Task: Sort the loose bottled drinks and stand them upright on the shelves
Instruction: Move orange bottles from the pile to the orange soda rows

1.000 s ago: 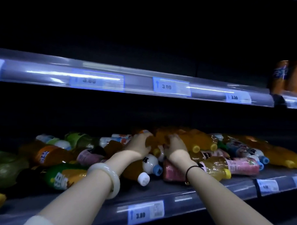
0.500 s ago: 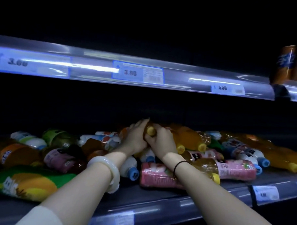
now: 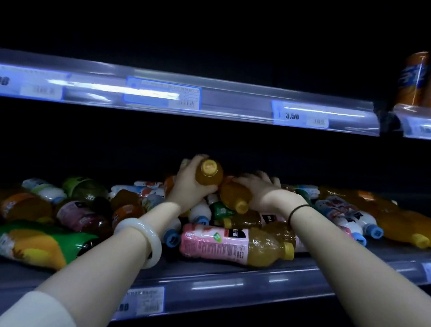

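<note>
Orange bottle [image 3: 209,174] held just above the heap on the lower shelf [image 3: 229,285], yellow cap toward the camera, gripped round its body by the left hand [image 3: 187,189]. Right hand [image 3: 260,190] laid, fingers spread, on a second orange bottle [image 3: 232,197]. Best turned cap-up before setting down (sealed, apparently full, so weighty). Around: capped bottles lying sideways, pink-labelled bottle [image 3: 230,245] nearest the edge.

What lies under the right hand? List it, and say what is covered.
The right hand rests on an amber juice bottle with a yellow cap, lying on its side atop the pile. Its base end and whatever lies beneath the palm are covered.
</note>
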Available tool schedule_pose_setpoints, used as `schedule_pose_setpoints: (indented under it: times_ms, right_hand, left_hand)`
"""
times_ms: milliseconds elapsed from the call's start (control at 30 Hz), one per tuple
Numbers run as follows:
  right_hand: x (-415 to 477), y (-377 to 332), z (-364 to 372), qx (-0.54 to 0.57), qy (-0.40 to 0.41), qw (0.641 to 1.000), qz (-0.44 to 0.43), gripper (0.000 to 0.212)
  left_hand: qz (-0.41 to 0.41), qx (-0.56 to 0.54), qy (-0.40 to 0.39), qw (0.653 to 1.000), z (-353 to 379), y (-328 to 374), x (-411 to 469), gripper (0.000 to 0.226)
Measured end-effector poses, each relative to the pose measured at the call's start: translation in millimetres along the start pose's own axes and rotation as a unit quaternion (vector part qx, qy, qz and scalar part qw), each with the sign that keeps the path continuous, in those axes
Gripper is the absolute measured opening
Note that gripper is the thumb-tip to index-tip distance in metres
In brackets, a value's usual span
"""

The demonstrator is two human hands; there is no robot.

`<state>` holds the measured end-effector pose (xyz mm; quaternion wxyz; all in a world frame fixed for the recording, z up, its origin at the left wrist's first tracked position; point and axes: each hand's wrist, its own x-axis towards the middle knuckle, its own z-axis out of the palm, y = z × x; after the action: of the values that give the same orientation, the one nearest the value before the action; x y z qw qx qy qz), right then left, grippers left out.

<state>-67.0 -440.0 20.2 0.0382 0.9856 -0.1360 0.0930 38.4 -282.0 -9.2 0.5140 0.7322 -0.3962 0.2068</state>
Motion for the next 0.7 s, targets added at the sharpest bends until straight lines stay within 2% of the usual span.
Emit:
schedule_pose_setpoints:
  times_ms: [100, 200, 300, 400, 533, 600, 700]
  right_hand:
    - [7, -1, 2, -0.059, -0.015, 0.998, -0.026, 0.091]
    - [16, 0, 0, -0.128, -0.017, 0.99, -0.064, 0.104]
    - [21, 3, 1, -0.124, -0.007, 0.984, -0.128, 0.094]
    - [17, 6, 8, -0.008, 0.023, 0.985, -0.169, 0.08]
    - [15, 2, 10, 0.132, 0.109, 0.966, -0.191, 0.065]
    - [16, -4, 6, 0.219, 0.164, 0.947, -0.168, 0.058]
    - [18, -13, 1, 0.372, 0.238, 0.892, -0.099, 0.056]
  left_hand:
    - [-0.014, -0.011, 0.003, 1.0, -1, -1, 0, 0.071]
    - [-0.024, -0.009, -0.012, 1.0, -3, -4, 2, 0.083]
    - [-0.014, -0.003, -0.003, 1.0, -2, -9, 2, 0.079]
    - [-0.01, -0.009, 0.019, 1.0, -2, -11, -2, 0.073]
    - [-0.031, -0.037, 0.081, 0.996, -6, -11, -5, 0.07]
    - [-0.034, -0.042, 0.096, 0.994, -11, -8, -5, 0.068]
    - [-0.034, -0.029, 0.089, 0.995, -18, -2, -8, 0.071]
